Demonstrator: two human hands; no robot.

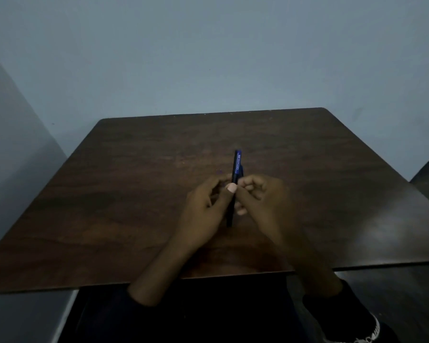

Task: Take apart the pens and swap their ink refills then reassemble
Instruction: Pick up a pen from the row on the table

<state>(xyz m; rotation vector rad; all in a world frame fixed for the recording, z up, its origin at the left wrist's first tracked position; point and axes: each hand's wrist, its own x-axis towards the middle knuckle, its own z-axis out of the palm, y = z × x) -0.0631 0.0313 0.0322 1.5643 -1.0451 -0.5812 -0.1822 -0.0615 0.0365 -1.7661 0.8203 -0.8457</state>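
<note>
Both of your hands meet over the middle of the dark brown wood-grain table point(134, 184), and between them you hold a slim dark pen with a blue printed label point(237, 167). Your left hand point(206, 209) curls round the lower barrel, its thumb laid against the pen just below the label. Your right hand point(268, 201) has its fingers bent inward, the fingertips point(245, 183) pinching the barrel from the other side at about the same height. The pen points away from you, label end farthest. Its near end sinks into the shadow between your palms, so I cannot tell whether it touches the table. A dark sliver just behind the label is too dim to identify, and the lettering is too small to read. Dark sleeves point(330, 302) begin at the near table edge.
</note>
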